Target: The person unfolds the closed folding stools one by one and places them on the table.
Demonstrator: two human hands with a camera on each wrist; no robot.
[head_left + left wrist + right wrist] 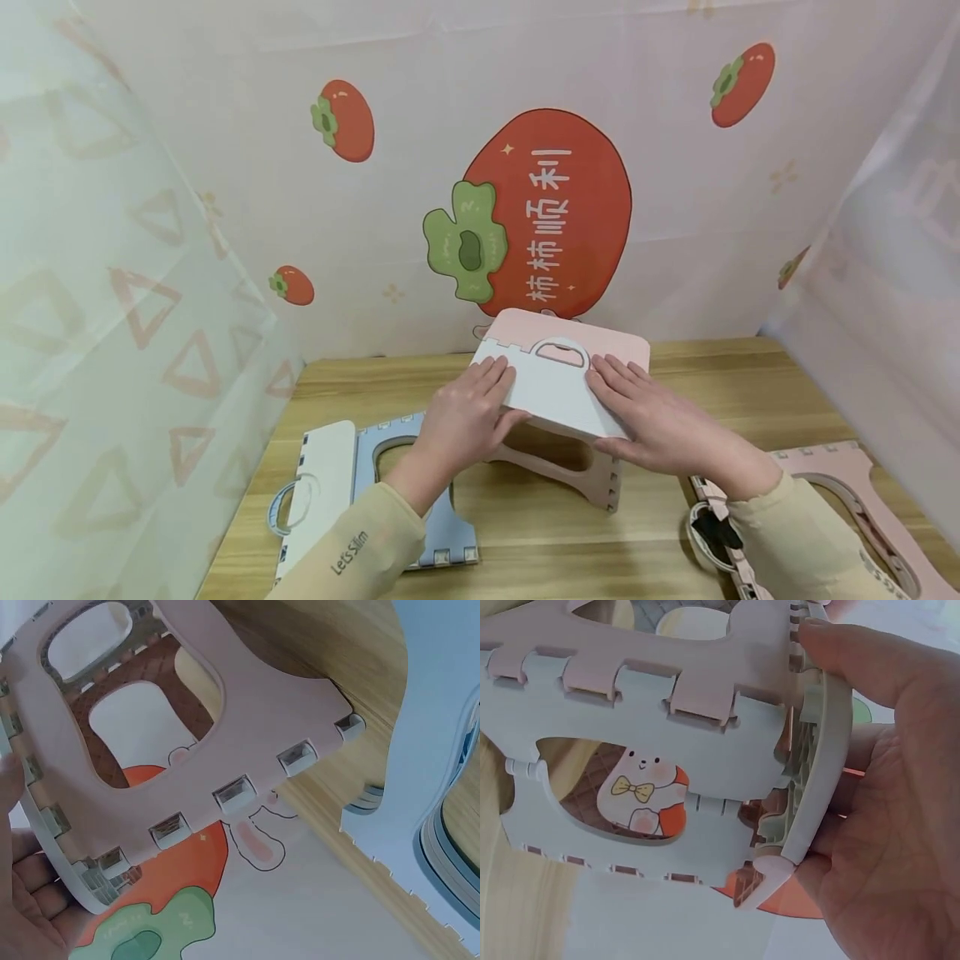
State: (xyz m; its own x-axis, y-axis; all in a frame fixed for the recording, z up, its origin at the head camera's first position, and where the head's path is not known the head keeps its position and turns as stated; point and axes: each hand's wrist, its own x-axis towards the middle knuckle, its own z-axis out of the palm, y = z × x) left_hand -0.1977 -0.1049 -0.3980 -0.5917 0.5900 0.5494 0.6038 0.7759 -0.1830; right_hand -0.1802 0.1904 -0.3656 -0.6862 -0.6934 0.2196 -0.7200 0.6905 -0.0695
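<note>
A folding step stool (551,408) with a white and pink top and a rounded handle stands unfolded in the middle of the head view, its top tilted. My left hand (468,408) holds the left part of the top, fingers flat on it and thumb at the front edge. On the right part, my right hand (652,408) grips the same way. The right wrist view shows the right thumb and fingers either side of the top's rim (829,765). Pink leg panels (255,697) with slotted hinges show in the left wrist view. Whether the feet touch the table I cannot tell.
A blue and white folding stool (326,471) lies partly under my left forearm. To the right, a pink folding stool (832,467) with a white handle lies by my right sleeve. The wooden table (705,379) meets a persimmon-printed cloth (660,275) at the back.
</note>
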